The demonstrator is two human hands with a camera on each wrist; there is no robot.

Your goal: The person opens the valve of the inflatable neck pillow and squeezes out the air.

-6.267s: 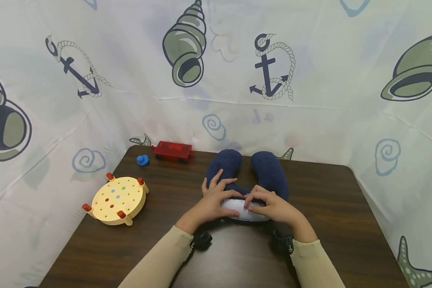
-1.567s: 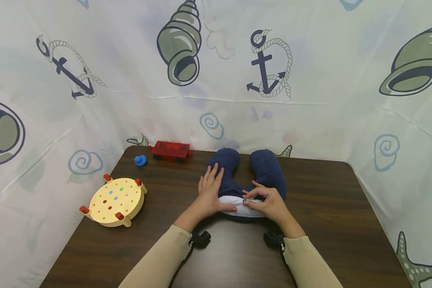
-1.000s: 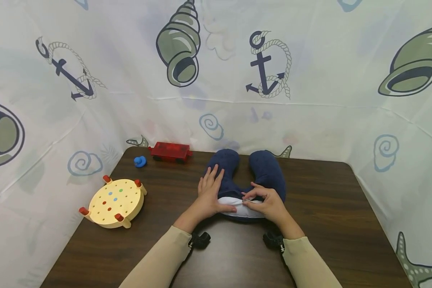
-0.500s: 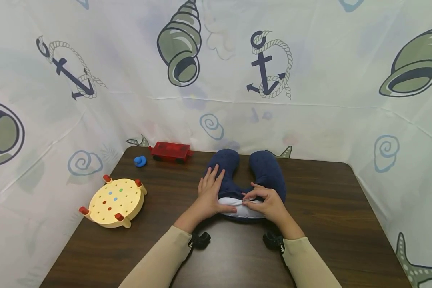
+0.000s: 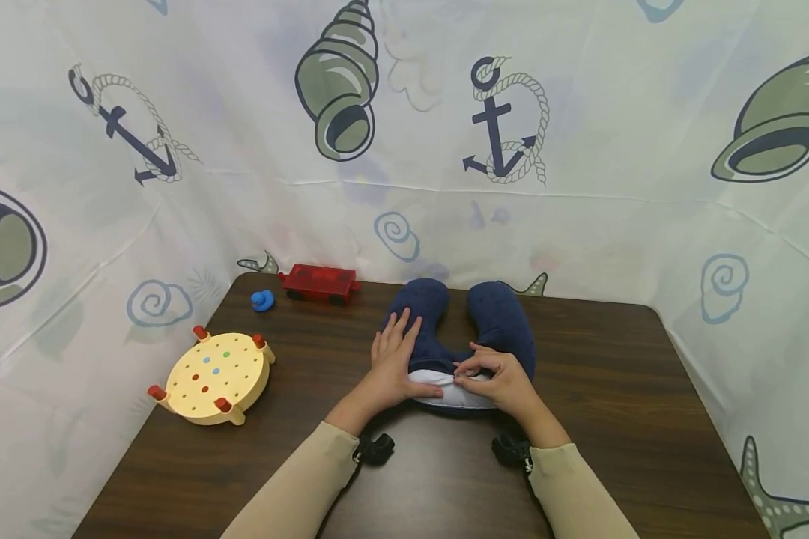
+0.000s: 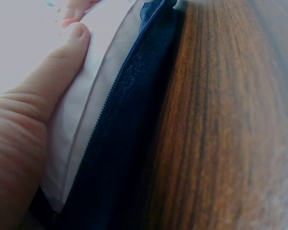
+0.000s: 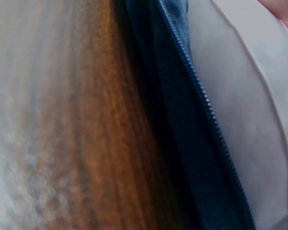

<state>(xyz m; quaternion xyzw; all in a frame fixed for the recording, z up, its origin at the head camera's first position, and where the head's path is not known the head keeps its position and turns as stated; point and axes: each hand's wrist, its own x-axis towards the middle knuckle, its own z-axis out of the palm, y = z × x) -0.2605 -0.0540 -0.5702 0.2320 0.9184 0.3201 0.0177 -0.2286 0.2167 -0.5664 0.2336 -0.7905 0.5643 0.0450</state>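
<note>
A navy U-shaped neck pillow (image 5: 501, 322) lies on the table, its curved base toward me. Its cover is unzipped there, baring the white inner lining (image 5: 431, 378). My left hand (image 5: 391, 367) rests on the pillow's left side, fingers spread over the navy fabric and thumb laid along the lining. With thumb and fingertips my right hand (image 5: 499, 378) pinches the lining near its middle, where the cloth is drawn into a small ridge. The open zipper (image 6: 105, 103) runs along the near edge in the left wrist view; its toothed edge (image 7: 209, 108) also shows in the right wrist view.
Left of the pillow is a round yellow pegboard-like toy (image 5: 219, 374) with red-tipped legs pointing up. Behind it sit a small blue rubber duck (image 5: 262, 301) and a red toy wagon (image 5: 320, 283). A patterned cloth (image 5: 431, 224) hangs around the dark wooden table (image 5: 607, 389).
Since the earliest frame my left fingers have moved from the lining's upper edge onto the navy fabric, and my right hand has come to a pinch. Over the last second both hands stay still.
</note>
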